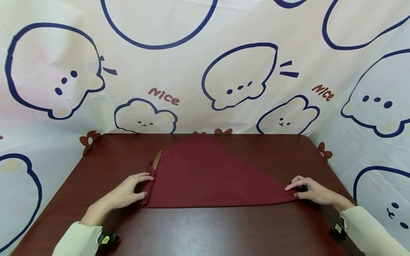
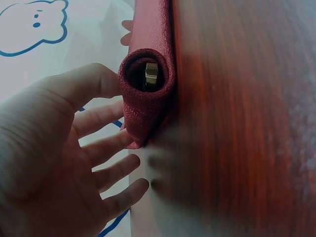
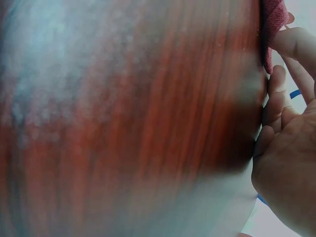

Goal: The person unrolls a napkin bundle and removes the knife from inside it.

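A dark red cloth (image 1: 205,177) lies spread in a triangle, its peak at the table's far edge. Its left end is wound into a roll (image 1: 147,190) around a flat tan stick-like piece (image 1: 157,160), which pokes out at the far end. Looking into the roll's near opening, the left wrist view shows a yellowish end (image 2: 151,74) inside; its kind is unclear. My left hand (image 1: 128,190) touches the roll's left side with thumb and fingertips, fingers spread. My right hand (image 1: 312,190) rests its index finger and thumb on the cloth's right corner (image 3: 273,29).
The cloth lies on a dark brown, glossy wooden table (image 1: 205,231). A pale hanging sheet (image 1: 189,71) with blue cartoon outlines stands behind the table and along both sides. Each wrist carries a black strapped device (image 1: 107,240) beside the pale sleeve.
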Demonstrator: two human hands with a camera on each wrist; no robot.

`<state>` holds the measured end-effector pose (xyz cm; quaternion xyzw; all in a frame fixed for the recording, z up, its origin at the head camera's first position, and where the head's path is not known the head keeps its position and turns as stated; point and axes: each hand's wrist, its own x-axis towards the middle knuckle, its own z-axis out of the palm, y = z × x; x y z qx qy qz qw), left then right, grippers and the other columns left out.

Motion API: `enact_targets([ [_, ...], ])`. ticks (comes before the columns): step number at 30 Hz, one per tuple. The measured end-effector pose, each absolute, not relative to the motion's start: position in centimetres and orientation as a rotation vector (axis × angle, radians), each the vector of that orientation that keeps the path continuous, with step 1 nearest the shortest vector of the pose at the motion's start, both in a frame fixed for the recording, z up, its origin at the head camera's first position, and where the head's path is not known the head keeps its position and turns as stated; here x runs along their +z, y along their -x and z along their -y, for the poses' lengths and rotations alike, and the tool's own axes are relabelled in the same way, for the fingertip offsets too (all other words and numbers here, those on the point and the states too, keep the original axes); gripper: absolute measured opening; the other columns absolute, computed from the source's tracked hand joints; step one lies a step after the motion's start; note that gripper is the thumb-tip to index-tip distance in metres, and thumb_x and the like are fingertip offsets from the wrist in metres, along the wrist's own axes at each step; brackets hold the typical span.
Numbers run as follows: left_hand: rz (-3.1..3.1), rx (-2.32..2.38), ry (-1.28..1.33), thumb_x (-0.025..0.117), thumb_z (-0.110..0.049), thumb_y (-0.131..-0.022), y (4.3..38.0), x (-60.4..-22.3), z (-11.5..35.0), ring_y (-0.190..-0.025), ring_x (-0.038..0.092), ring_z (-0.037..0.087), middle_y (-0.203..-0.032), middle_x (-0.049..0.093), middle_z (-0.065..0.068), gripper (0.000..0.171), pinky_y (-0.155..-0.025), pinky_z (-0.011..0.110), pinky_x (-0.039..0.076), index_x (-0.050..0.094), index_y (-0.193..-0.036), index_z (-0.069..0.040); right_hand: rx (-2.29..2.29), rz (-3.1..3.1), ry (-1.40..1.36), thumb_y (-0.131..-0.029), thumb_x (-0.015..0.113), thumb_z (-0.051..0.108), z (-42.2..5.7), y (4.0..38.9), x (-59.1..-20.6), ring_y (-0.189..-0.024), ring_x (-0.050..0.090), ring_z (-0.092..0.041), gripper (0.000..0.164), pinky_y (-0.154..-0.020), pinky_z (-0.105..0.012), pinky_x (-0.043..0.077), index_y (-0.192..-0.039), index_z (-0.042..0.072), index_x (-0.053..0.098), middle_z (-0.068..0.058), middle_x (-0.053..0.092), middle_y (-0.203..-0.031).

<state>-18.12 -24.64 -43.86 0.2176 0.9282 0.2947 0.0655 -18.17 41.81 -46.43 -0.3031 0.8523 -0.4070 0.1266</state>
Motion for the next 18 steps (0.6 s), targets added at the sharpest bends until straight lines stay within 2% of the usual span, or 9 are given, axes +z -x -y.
enact_targets([
  [18, -2.846, 0.845, -0.628, 0.073, -0.011, -0.088, 17.53, -43.72, 24.57, -0.134, 0.042, 0.051, -0.145, 0.052, 0.028, 0.045, -0.104, 0.071, 0.038, 0.063, -0.133, -0.006, -1.171, -2.492, 0.864, -0.095, 0.065, 0.002, -41.75, 18.15, -46.49, -0.101, 0.052, -0.001, 0.026, -0.08, -0.02, 0.045, -0.119, 0.009, 0.073, -0.002, 0.06, -0.11],
])
